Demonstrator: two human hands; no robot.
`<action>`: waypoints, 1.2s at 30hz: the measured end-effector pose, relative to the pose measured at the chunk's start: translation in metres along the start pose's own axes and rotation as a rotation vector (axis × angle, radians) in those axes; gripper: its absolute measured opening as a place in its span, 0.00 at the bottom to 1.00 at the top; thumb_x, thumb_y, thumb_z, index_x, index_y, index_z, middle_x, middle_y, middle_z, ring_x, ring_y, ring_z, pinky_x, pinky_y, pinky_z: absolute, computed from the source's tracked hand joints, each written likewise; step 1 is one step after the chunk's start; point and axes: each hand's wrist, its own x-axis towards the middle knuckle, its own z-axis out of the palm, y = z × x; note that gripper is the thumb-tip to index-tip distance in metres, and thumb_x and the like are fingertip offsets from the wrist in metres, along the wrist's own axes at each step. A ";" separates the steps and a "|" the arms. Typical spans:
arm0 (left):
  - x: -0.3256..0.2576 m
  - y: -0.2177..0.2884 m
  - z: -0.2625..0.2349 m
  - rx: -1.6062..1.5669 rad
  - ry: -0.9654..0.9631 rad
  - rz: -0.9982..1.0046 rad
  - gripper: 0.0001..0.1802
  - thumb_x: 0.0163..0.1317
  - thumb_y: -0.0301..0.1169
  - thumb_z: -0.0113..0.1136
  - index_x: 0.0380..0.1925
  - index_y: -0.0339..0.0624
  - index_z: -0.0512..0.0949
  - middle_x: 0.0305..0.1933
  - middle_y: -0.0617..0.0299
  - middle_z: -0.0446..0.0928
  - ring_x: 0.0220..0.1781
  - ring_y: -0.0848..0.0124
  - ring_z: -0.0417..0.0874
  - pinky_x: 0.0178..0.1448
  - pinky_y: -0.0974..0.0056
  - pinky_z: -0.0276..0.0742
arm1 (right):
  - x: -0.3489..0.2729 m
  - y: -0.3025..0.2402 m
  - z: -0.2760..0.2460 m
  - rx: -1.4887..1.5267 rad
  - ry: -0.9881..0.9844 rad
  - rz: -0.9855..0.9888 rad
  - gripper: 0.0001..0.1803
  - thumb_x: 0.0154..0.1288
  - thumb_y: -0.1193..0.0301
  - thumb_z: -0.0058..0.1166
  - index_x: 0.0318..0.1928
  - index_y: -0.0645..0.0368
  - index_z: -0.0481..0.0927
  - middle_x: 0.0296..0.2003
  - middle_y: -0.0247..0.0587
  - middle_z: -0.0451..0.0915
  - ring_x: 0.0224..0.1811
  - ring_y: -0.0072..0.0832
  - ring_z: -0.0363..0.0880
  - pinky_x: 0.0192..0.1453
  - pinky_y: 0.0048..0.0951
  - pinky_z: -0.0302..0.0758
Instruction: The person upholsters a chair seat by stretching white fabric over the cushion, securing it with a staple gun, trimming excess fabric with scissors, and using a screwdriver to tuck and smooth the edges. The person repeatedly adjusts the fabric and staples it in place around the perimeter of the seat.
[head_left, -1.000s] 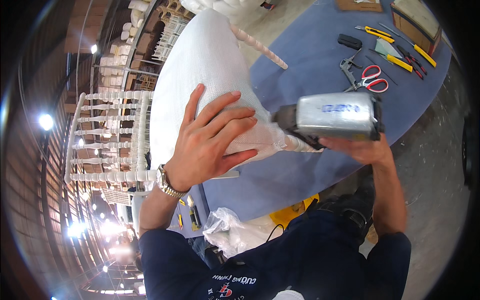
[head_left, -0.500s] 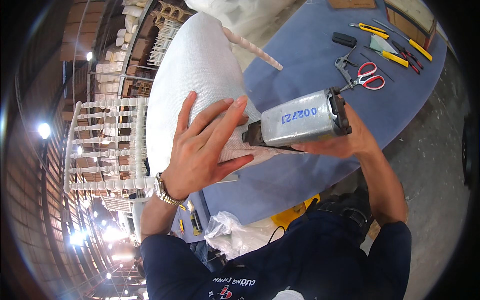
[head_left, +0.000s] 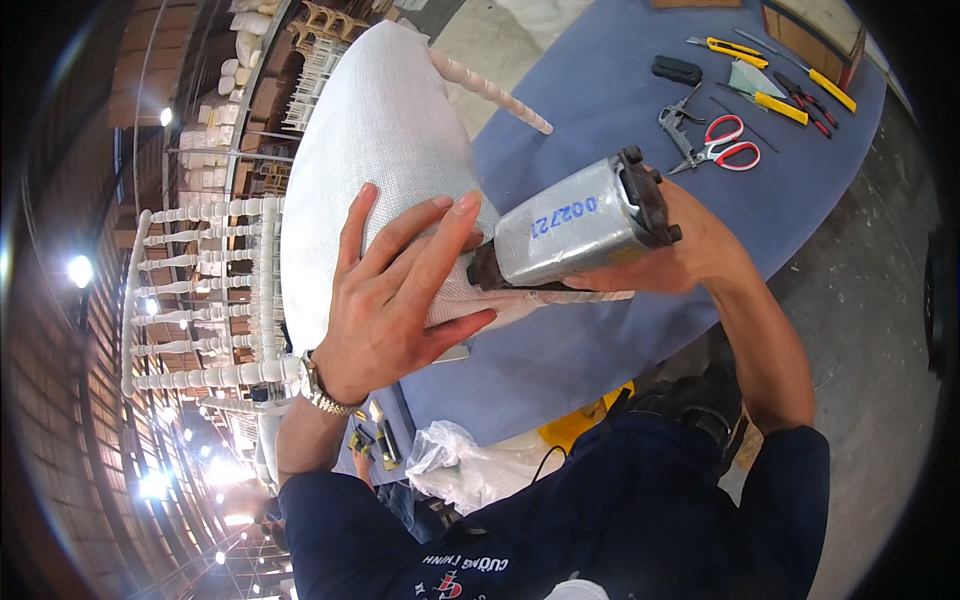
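My left hand (head_left: 395,295) lies flat, fingers spread, on the white woven fabric of an upturned chair seat (head_left: 375,150). A watch sits on that wrist. My right hand (head_left: 690,255) grips a silver pneumatic staple gun (head_left: 575,232), its dark nose pressed against the seat's edge just beside my left fingertips. The chair lies on a blue padded table (head_left: 620,130). One turned white chair leg (head_left: 490,90) sticks out over the table.
Red-handled scissors (head_left: 725,150), yellow-handled cutters (head_left: 735,48), pliers and a black block lie at the table's far right. White spindle chair backs (head_left: 205,300) stand to the left. A crumpled plastic bag (head_left: 460,465) and a yellow object sit below the table edge.
The staple gun has swung left and tilted, its nose moving closer to my left fingers at the seat edge. My left hand has stayed pressed on the fabric.
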 end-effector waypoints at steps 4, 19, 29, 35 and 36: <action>-0.001 0.003 -0.001 -0.002 0.008 -0.017 0.61 0.42 0.44 0.85 0.74 0.36 0.62 0.53 0.63 0.86 0.67 0.59 0.78 0.82 0.38 0.50 | -0.006 -0.007 -0.013 -0.009 -0.053 -0.006 0.24 0.50 0.66 0.79 0.45 0.62 0.84 0.34 0.38 0.87 0.34 0.22 0.82 0.42 0.29 0.78; -0.015 0.039 0.017 0.051 0.187 -0.309 0.48 0.51 0.41 0.79 0.73 0.48 0.68 0.70 0.55 0.75 0.74 0.53 0.73 0.82 0.41 0.54 | -0.152 0.166 -0.068 -1.101 -0.320 0.181 0.29 0.57 0.75 0.61 0.62 0.45 0.81 0.62 0.50 0.74 0.52 0.47 0.81 0.53 0.45 0.77; -0.008 0.182 0.184 -1.334 1.569 -1.251 0.43 0.63 0.37 0.72 0.73 0.33 0.62 0.71 0.46 0.71 0.72 0.51 0.74 0.76 0.47 0.66 | -0.147 0.169 -0.129 -0.857 -0.453 0.237 0.27 0.61 0.69 0.66 0.63 0.40 0.81 0.63 0.43 0.76 0.55 0.44 0.78 0.57 0.45 0.75; 0.038 0.127 0.216 -0.997 1.040 -1.525 0.16 0.69 0.28 0.65 0.54 0.31 0.80 0.51 0.51 0.85 0.53 0.62 0.88 0.55 0.59 0.83 | -0.066 0.201 -0.215 -1.168 -0.241 0.104 0.27 0.59 0.73 0.61 0.62 0.52 0.79 0.60 0.45 0.80 0.55 0.45 0.80 0.58 0.44 0.75; 0.059 0.113 0.215 -1.006 0.995 -1.488 0.14 0.71 0.29 0.64 0.51 0.30 0.81 0.45 0.52 0.86 0.46 0.64 0.88 0.51 0.60 0.84 | -0.070 0.215 -0.243 -1.182 -0.287 0.102 0.28 0.58 0.74 0.61 0.62 0.53 0.79 0.60 0.45 0.80 0.55 0.44 0.80 0.59 0.45 0.74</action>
